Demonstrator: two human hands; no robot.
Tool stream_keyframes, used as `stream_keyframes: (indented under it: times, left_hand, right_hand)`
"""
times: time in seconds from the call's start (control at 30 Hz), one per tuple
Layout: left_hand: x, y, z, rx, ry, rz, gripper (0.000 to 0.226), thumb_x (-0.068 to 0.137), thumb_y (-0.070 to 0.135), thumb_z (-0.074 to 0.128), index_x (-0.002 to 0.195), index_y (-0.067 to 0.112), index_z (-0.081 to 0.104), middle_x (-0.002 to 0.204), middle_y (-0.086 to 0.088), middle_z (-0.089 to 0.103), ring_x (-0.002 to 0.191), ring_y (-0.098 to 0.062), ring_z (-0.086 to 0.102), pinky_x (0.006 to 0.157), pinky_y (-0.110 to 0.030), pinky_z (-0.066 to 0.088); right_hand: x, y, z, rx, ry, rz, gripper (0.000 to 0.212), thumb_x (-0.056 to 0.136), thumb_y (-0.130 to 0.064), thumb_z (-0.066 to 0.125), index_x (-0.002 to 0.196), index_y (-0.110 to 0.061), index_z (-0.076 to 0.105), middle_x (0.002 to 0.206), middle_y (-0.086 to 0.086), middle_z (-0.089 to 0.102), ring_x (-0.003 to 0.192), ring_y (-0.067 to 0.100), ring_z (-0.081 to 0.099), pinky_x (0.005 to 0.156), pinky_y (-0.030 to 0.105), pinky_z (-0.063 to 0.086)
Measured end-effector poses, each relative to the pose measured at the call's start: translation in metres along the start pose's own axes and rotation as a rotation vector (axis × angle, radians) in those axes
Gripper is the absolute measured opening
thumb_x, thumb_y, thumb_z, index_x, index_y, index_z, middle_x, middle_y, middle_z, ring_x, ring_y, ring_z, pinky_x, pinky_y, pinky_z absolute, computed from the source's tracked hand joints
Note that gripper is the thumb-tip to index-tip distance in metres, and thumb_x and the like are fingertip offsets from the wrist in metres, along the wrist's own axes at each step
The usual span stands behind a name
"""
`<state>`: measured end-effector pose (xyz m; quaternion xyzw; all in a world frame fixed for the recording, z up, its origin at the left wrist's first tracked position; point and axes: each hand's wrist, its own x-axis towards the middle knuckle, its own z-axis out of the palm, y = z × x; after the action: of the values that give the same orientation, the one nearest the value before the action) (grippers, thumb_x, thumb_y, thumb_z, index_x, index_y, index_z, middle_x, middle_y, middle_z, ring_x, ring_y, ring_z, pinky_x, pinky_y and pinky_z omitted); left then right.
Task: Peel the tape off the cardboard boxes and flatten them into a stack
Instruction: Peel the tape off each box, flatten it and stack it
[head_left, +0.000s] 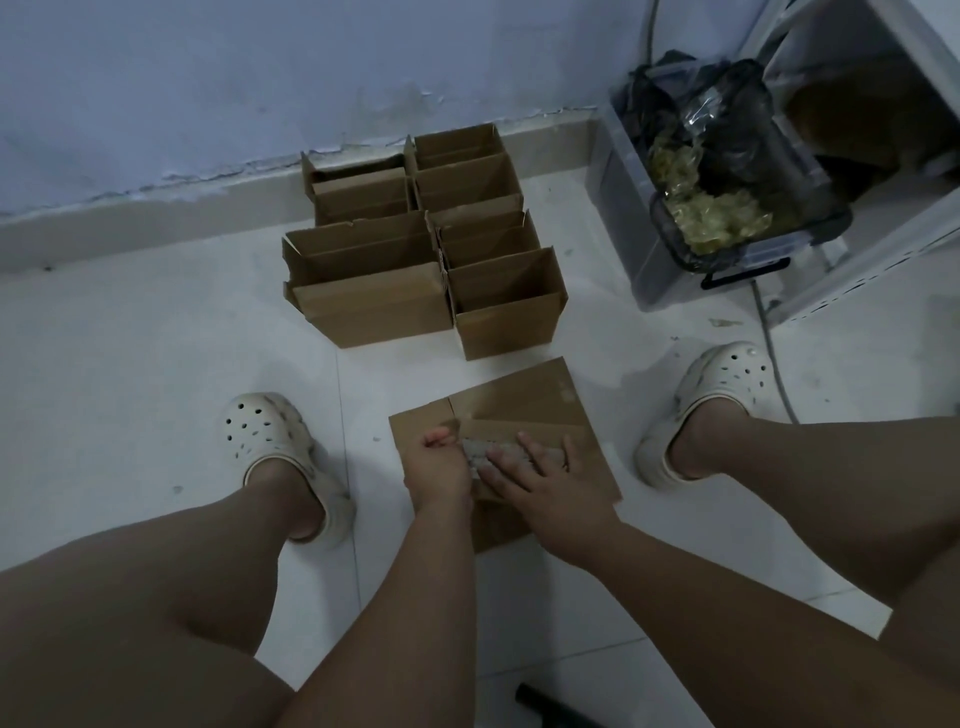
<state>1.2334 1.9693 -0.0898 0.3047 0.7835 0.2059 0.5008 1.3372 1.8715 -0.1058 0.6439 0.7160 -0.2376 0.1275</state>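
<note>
Head view: two hands work a strip of tape on a flattened box on the floor.

Nearest, a black tube (550, 707) lies at the bottom edge of the picture. Between two pale clogs, the flattened box (540, 402) lies on the white tiled floor (130, 364). The left hand (439, 462) curls its fingers round the end of a greyish, crumpled tape strip (480, 453). The right hand (543, 486) lies flat, fingers spread, pressing on the strip and the cardboard. Beyond, open boxes (415, 260) stand upright in a cluster near the wall. To their right is a clear bin (628, 244) lined with a dark bag.
</note>
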Motion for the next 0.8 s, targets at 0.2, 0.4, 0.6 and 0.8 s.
stream_keyframes:
  times: [0.2,0.4,0.6,0.8]
  left_hand:
    - [-0.003,0.001,-0.003,-0.043,0.032,0.004,0.014,0.088,0.008,0.057,0.083,0.019,0.064,0.100,-0.006,0.067,0.092,-0.023,0.061,0.072,-0.025,0.046]
    - [-0.009,0.007,-0.004,0.041,0.036,0.131,0.022,0.089,0.008,0.053,0.078,0.023,0.064,0.085,0.000,0.064,0.077,-0.016,0.059,0.066,-0.023,0.047]
    - [-0.023,0.019,-0.002,0.142,-0.039,0.224,0.022,0.090,0.006,0.049,0.082,0.019,0.064,0.069,0.010,0.057,0.063,-0.002,0.050,0.050,-0.014,0.036]
    - [-0.030,0.035,0.002,0.305,-0.245,0.356,0.011,0.093,0.013,0.052,0.090,0.020,0.061,0.090,-0.004,0.066,0.085,-0.022,0.064,0.081,-0.036,0.055]
  right_hand:
    - [0.002,-0.009,-0.010,0.030,-0.042,0.046,0.065,0.099,-0.019,0.032,0.152,-0.030,-0.004,0.161,-0.009,-0.007,0.147,0.034,-0.008,0.110,0.066,0.002]
    - [0.007,-0.015,-0.018,0.046,-0.104,0.068,0.064,0.099,-0.019,0.032,0.153,-0.028,-0.003,0.161,-0.010,-0.007,0.147,0.034,-0.007,0.111,0.065,0.010]
    - [0.008,-0.012,-0.017,0.145,-0.075,0.100,0.067,0.096,-0.015,0.035,0.153,-0.024,0.001,0.161,-0.008,0.000,0.148,0.028,-0.003,0.112,0.060,0.012]
    - [0.004,-0.002,-0.013,0.420,0.090,0.265,0.061,0.097,-0.019,0.045,0.151,-0.019,0.017,0.154,0.003,0.030,0.144,0.020,0.022,0.107,0.038,0.034]
